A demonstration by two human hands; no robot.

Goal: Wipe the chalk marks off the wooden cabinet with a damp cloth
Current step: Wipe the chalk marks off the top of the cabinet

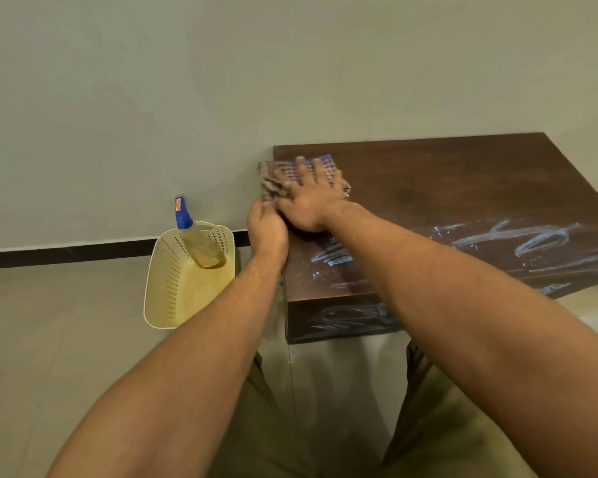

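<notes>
At the far left corner of the cabinet (463, 174), your right hand (311, 201) lies spread flat on the cloth (277, 182), pressing it down. Your left hand (266, 227) seems to pinch its bunched near edge. It looks soft and limp and will likely ruck up, so keep your palm mid-cloth. Chalk marks (529, 236) wait rightward.

One dark brown wooden desk (463, 188), one checked brown-and-blue fabric cloth (277, 177), one cream perforated plastic basket (163, 270), one clear spray bottle (204, 248) (blue-capped), and two bare hands: left hand (267, 231), right hand (311, 203).
</notes>
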